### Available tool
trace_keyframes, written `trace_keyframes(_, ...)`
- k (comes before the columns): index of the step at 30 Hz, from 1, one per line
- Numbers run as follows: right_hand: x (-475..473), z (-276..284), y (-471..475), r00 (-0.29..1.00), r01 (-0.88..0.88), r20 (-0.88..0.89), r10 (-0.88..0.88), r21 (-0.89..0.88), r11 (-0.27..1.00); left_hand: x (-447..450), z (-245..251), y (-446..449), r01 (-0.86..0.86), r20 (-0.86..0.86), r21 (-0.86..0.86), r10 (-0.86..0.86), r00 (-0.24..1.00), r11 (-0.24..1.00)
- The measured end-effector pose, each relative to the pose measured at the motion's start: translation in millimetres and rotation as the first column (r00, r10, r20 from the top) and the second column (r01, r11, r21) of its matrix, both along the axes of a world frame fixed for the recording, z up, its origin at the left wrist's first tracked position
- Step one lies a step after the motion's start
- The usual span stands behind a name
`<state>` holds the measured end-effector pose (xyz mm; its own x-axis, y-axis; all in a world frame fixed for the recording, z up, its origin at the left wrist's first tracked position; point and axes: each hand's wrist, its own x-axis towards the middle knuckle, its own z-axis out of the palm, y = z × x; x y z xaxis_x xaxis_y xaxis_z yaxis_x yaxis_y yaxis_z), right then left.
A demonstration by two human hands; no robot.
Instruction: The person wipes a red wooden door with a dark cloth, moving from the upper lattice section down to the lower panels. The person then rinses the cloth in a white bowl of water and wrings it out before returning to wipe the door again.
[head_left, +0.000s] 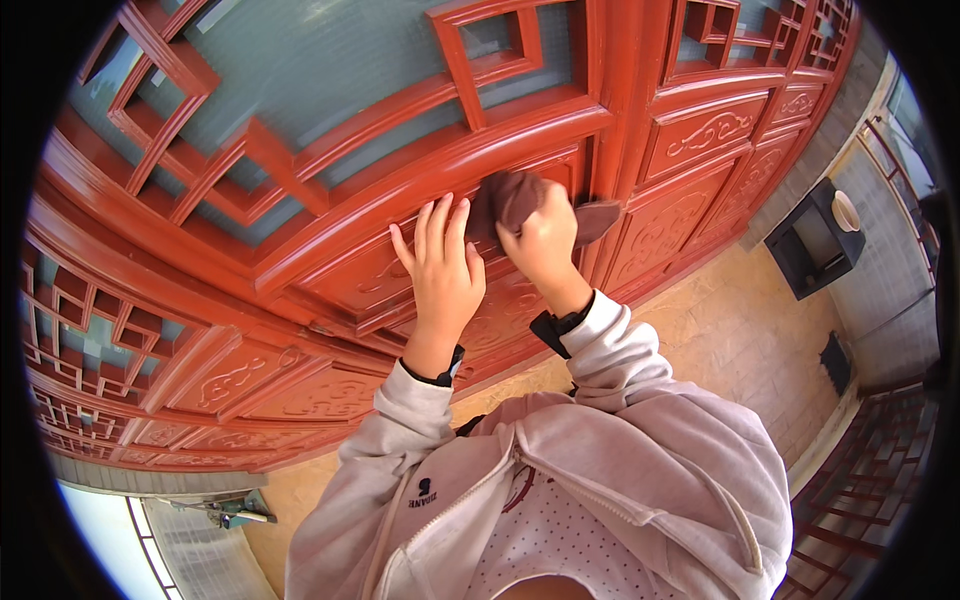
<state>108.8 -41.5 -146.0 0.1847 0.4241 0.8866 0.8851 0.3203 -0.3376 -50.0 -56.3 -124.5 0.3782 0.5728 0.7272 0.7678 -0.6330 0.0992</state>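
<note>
A bunched dark brown cloth point(510, 199) is in my right hand point(546, 234), against the upper carved panel of a red wooden door point(450, 169). One end of the cloth sticks out to the right of my fist. My left hand point(442, 274) lies just left of the cloth, fingers spread, over the same carved panel point(360, 277). It holds nothing; whether the palm presses on the wood is hidden. Above both hands runs the smooth lower rail of the glazed part, with red latticework point(487, 67) over the glass pane point(322, 67).
More red carved panels point(675, 217) continue to the right, and others point(232, 382) to the left. On the tan tiled floor point(720, 322) at right stands a dark box-like stand point(814, 240) with a pale bowl-like object point(845, 211) on it. A dark mat point(835, 364) lies near the wall.
</note>
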Motion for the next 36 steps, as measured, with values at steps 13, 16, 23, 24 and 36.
trace_keyframes(13, 57.2, -55.8, 5.4, 0.914, 0.1, -0.377, -0.151, -0.151, 0.983, 28.9, -21.2, 19.5, -0.081, -0.111, 0.098, 0.091, 0.99, 0.992)
trace_keyframes(16, 40.4, -76.8, -3.7, 0.817, -0.007, -0.569, -0.09, -0.166, 0.986, 28.8, -24.1, 22.4, -0.091, -0.108, 0.121, 0.104, 0.989, 0.989)
trace_keyframes(23, 57.2, -43.2, 4.6, 0.872, -0.081, -0.488, 0.031, -0.08, 0.994, 32.3, -26.0, 21.9, -0.097, -0.074, 0.116, 0.106, 0.992, 0.988)
trace_keyframes(24, 59.5, -42.4, 4.8, 0.881, -0.083, -0.472, 0.035, -0.082, 0.993, 32.2, -25.8, 22.3, -0.094, -0.071, 0.123, 0.103, 0.992, 0.988)
trace_keyframes(36, 5.8, -85.7, 11.4, 0.912, 0.025, -0.409, -0.008, 0.036, 0.999, 12.0, -7.0, 18.2, 0.053, -0.051, 0.043, -0.051, 0.997, 0.998)
